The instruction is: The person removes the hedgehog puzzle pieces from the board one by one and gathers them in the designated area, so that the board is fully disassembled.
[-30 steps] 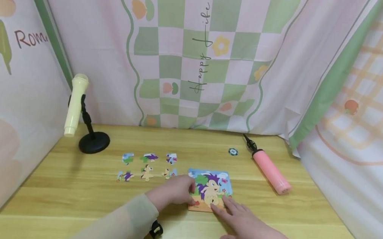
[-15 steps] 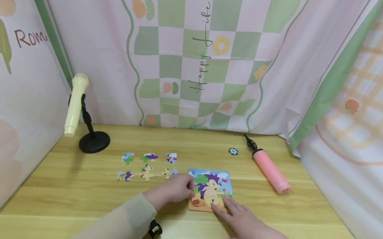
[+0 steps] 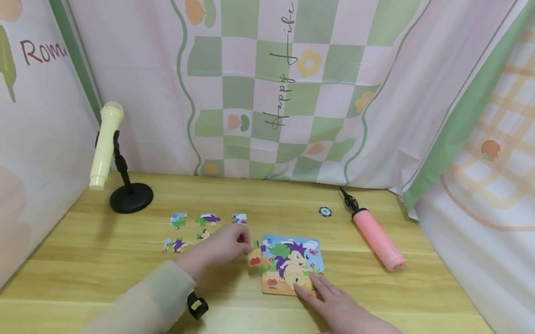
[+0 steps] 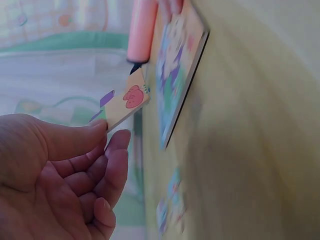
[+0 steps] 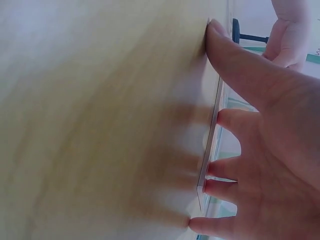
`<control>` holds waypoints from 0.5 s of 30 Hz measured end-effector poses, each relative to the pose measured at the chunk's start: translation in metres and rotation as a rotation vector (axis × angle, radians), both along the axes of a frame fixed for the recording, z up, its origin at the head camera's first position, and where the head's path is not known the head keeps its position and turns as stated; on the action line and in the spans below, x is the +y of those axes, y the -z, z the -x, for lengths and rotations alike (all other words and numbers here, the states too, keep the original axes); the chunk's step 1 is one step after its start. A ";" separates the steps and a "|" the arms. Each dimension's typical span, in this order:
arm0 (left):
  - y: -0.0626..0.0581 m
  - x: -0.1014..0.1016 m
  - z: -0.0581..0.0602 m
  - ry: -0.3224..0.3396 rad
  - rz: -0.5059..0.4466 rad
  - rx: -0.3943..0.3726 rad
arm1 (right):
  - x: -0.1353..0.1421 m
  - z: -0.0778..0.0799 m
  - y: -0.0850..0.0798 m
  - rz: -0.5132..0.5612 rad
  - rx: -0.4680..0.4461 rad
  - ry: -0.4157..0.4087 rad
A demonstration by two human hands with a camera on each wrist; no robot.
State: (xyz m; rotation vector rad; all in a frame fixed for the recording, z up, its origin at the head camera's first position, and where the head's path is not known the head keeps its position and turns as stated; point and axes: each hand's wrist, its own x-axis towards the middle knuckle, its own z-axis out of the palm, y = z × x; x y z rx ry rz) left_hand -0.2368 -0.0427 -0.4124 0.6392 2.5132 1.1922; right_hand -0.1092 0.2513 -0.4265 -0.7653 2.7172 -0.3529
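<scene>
Between thumb and fingers my left hand (image 3: 224, 245) pinches a jigsaw piece (image 4: 125, 102) with a red fruit, tan ground and bits of green and purple. It is held up off the table, just left of the square hedgehog puzzle board (image 3: 280, 291). Spread fingers of my right hand (image 3: 345, 317) rest on the board's lower right edge, the thumb lying apart on the table. Loose jigsaw pieces (image 3: 178, 220) lie in rows left of the board; my left hand partly hides some of them in the head view.
A cream microphone (image 3: 105, 147) on a black stand (image 3: 131, 198) is at the back left. At the right lies a pink hand pump (image 3: 378, 239), with a small round chip (image 3: 325, 212) near its nozzle. A patterned curtain (image 3: 275, 83) hangs behind the table.
My left hand has lifted the red-fruit piece from the board's lower left area and carried it up and left. Another red fruit shows on the board there. My right hand has stayed put.
</scene>
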 end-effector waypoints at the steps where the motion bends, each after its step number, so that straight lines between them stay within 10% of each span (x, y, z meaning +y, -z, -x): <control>1: -0.003 -0.006 0.000 -0.007 -0.003 -0.003 | 0.000 0.000 0.000 -0.001 -0.002 0.000; 15: -0.031 -0.088 0.008 -0.070 0.045 0.015 | 0.000 0.001 0.002 -0.018 -0.020 0.021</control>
